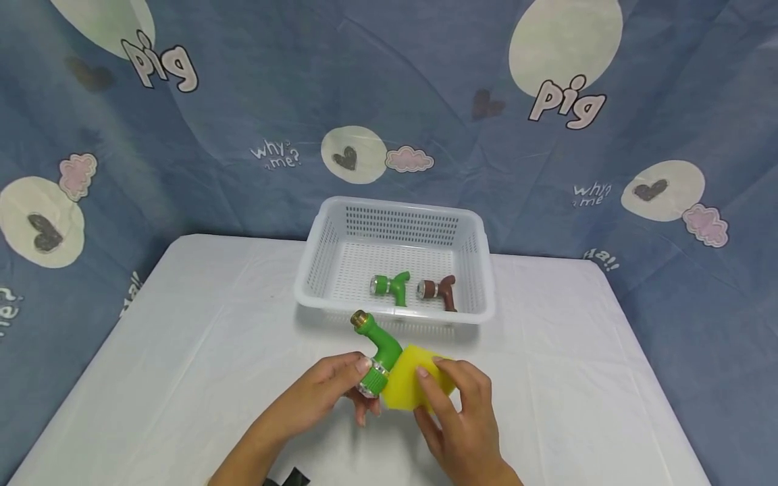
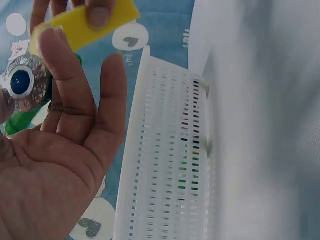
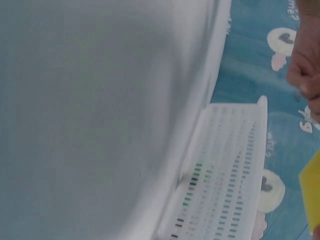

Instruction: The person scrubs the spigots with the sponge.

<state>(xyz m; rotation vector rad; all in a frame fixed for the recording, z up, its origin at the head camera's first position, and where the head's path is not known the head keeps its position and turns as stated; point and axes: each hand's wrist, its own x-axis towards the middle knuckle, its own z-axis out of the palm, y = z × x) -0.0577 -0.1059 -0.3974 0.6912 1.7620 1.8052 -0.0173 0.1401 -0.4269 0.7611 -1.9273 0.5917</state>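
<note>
In the head view my left hand point(image 1: 328, 385) grips a green plastic tap point(image 1: 385, 347) by its ribbed, silver-ringed knob end. The tap's brass threaded end point(image 1: 360, 317) points up and away, toward the basket. My right hand point(image 1: 464, 412) pinches a flat yellow sponge point(image 1: 404, 385) between fingers and thumb, its left edge right at the tap's side. The left wrist view shows the tap's silver end cap with a blue centre point(image 2: 21, 82), held near the left thumb, the other fingers point(image 2: 114, 95) extended. Only a corner of the sponge point(image 3: 312, 192) enters the right wrist view.
Behind the hands stands a white perforated basket point(image 1: 401, 314) holding another green tap point(image 1: 395, 287) and a brown tap point(image 1: 439, 290). A white cloth point(image 1: 213, 317) covers the table, with a blue printed curtain point(image 1: 389, 74) behind. A black object point(image 1: 296, 478) lies at the near edge.
</note>
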